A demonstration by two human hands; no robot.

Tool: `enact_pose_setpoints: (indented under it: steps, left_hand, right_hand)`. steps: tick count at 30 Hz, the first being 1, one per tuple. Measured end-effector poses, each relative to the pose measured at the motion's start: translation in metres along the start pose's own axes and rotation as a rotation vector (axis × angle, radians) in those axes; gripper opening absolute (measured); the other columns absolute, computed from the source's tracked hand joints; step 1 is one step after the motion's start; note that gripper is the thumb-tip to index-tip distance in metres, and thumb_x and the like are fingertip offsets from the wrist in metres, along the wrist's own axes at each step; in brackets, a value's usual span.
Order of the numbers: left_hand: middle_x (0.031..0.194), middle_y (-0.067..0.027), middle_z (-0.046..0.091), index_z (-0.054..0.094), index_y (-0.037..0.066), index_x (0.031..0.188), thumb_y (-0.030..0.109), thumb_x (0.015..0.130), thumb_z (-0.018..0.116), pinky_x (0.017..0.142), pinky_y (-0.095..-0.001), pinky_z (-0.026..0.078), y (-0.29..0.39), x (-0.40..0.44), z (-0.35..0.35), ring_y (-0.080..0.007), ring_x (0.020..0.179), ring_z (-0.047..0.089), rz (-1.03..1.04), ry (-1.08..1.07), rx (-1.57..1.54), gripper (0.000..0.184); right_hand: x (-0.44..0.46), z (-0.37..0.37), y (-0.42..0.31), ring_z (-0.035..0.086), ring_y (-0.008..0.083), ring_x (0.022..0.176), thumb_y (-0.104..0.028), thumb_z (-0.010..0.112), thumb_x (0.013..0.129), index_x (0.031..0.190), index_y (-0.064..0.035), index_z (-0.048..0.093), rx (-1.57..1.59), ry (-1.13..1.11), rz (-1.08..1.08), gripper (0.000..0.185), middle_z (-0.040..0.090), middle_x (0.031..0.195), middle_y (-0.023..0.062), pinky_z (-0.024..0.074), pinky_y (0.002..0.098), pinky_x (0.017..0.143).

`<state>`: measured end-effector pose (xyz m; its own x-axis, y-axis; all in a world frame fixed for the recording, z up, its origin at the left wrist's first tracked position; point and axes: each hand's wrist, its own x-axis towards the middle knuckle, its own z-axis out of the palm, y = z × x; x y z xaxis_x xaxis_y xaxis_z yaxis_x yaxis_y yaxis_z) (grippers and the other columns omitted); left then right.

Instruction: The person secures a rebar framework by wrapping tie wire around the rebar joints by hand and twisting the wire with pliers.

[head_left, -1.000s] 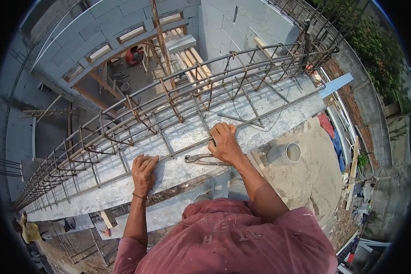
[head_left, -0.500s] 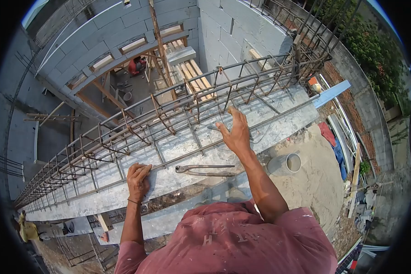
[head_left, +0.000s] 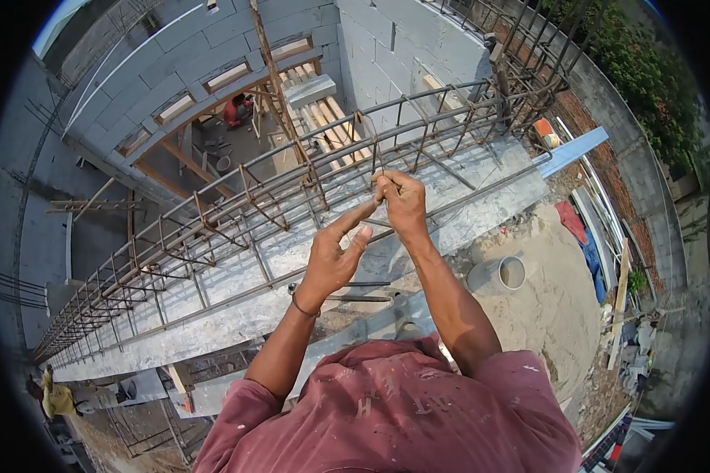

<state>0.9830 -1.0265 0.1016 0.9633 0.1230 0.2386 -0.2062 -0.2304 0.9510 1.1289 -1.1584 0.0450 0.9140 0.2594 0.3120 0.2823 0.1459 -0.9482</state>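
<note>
A long rebar cage (head_left: pixel 254 238) runs diagonally over a pale, flat surface (head_left: pixel 481 206). Above its near side my right hand (head_left: pixel 405 203) is closed in a pinch on a thin wire (head_left: pixel 374 146) that rises toward the upper bars. My left hand (head_left: pixel 335 256) reaches up beside it with the fingers extended and the thumb apart; its fingertips come close to the right hand's pinch. Pincers (head_left: pixel 355 298) lie on the pale surface below, their head partly hidden by my left wrist.
A round bucket (head_left: pixel 510 272) stands on a sand pile (head_left: pixel 540 323) at the right. One person in red (head_left: pixel 235 112) is low down beyond the block wall (head_left: pixel 205 47); another in yellow (head_left: pixel 57 399) is at the lower left. Vertical rebars rise at the upper right.
My left hand has left the near bar and moved up and right to my right hand. The right hand, spread half a second ago, has closed in a pinch on the wire.
</note>
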Motion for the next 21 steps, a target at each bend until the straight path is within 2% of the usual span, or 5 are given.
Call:
enact_pose_setpoints:
  steps: [4, 12, 14, 18, 21]
  left_hand:
    - [0.135, -0.0292, 0.068, 0.060, -0.001, 0.146, 0.013, 0.096, 0.073, 0.100, -0.0463, 0.055, -0.052, 0.003, 0.025, -0.0475, 0.119, 0.066, 0.077, -0.069, 0.733, 0.054]
    - [0.105, -0.0229, 0.078, 0.079, 0.007, 0.122, 0.000, 0.090, 0.071, 0.090, -0.0501, 0.055, -0.092, -0.012, 0.038, -0.0424, 0.098, 0.071, 0.050, -0.040, 0.589, 0.034]
    - [0.110, -0.0236, 0.077, 0.080, 0.008, 0.122, 0.005, 0.090, 0.074, 0.092, -0.0477, 0.056, -0.094, -0.011, 0.035, -0.0410, 0.104, 0.071, 0.083, -0.043, 0.599, 0.032]
    - [0.119, -0.0224, 0.076, 0.072, 0.004, 0.135, 0.022, 0.099, 0.075, 0.100, -0.0449, 0.055, -0.058, -0.020, 0.027, -0.0373, 0.114, 0.071, 0.189, 0.038, 0.388, 0.040]
    - [0.129, -0.0215, 0.073, 0.057, -0.003, 0.149, 0.044, 0.104, 0.070, 0.109, -0.0447, 0.051, 0.008, -0.032, 0.029, -0.0343, 0.122, 0.069, 0.011, 0.005, -0.489, 0.067]
  right_hand:
    - [0.013, 0.013, -0.044, 0.058, 0.0086, 0.067, -0.012, 0.062, 0.108, 0.105, 0.0037, 0.074, -0.007, -0.030, -0.037, 0.020, 0.065, 0.074, 0.0015, 0.0469, 0.0261, 0.060]
    - [0.066, -0.007, -0.251, 0.053, 0.0041, 0.059, -0.013, 0.065, 0.108, 0.107, 0.0014, 0.076, 0.316, -0.003, -0.729, 0.019, 0.067, 0.075, 0.0014, 0.0414, 0.0205, 0.053]
    - [0.033, -0.024, -0.310, 0.053, 0.0054, 0.056, -0.022, 0.066, 0.109, 0.106, -0.0001, 0.078, -0.047, 0.295, -0.484, 0.025, 0.065, 0.068, -0.0011, 0.0356, 0.0215, 0.053]
    - [-0.016, -0.063, -0.300, 0.050, 0.0026, 0.062, -0.016, 0.066, 0.109, 0.109, 0.0049, 0.076, -0.029, -0.108, -0.293, 0.023, 0.065, 0.075, 0.0013, 0.0369, 0.0186, 0.055]
    - [-0.079, -0.068, -0.216, 0.058, 0.0106, 0.065, -0.008, 0.065, 0.104, 0.107, 0.0034, 0.075, -0.282, -0.434, 0.012, 0.015, 0.063, 0.075, 0.0065, 0.0467, 0.0308, 0.059]
